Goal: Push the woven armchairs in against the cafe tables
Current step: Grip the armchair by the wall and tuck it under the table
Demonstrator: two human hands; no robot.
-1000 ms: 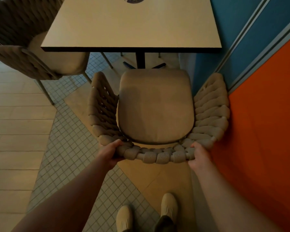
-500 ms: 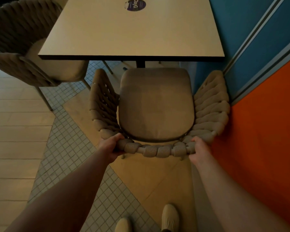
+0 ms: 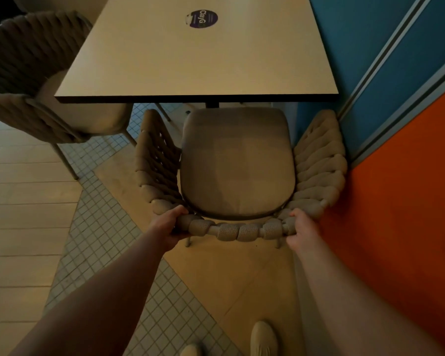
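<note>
Two hands are gripping the beige rope-woven armchair point(image 3: 235, 163) in front of the pale square counter point(image 3: 198, 60).

The left hand point(image 3: 168, 223) is wrapping round the left end of the chair's back rail point(image 3: 239, 231) and the right hand point(image 3: 299, 231) is clamping the right end, with both arms stretching forward and equally near. The chair is sitting centred before the counter's near edge, its seat front just at that edge. The push is probably running straight toward the counter.
</note>
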